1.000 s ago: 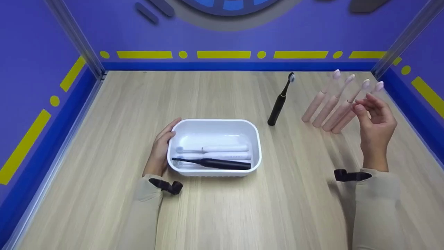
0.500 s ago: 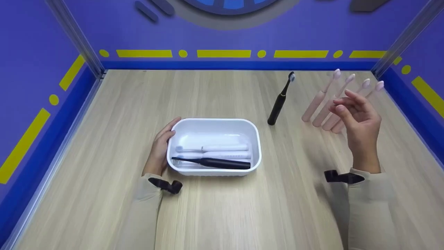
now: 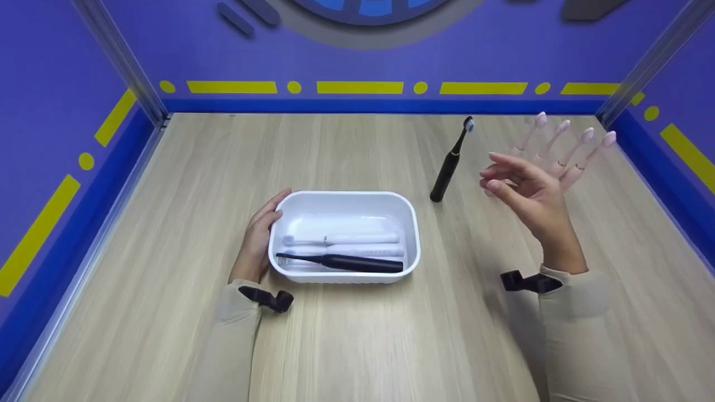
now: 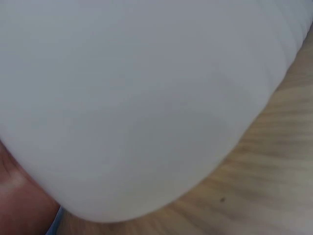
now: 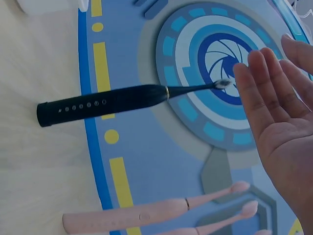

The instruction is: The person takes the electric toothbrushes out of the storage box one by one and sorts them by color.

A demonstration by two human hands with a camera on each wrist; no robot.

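Observation:
My left hand [image 3: 257, 239] rests against the left wall of a white plastic box [image 3: 344, 278], fingers lying along its outside. Only the box's wall and a bit of that hand show in the left wrist view. Inside lie a black electric toothbrush [image 3: 363, 263] and two white ones [image 3: 363, 238]. My right hand [image 3: 530, 198] hovers with nothing in it, fingers loosely bent, right of a standing black electric toothbrush [image 5: 105, 104]. It does not touch that brush. Several pink electric toothbrushes [image 5: 132, 215] stand in a row behind the hand, which partly hides their handles in the head view.
Everything stands on a wood-grain table [image 3: 357, 340]. Blue panels [image 3: 368, 64] with yellow markings enclose it at the back and both sides. Upright metal profiles [image 3: 120, 61] mark the back corners.
My right hand has moved left from beside the pink toothbrushes to near the standing black one. My left hand and the box have stayed put.

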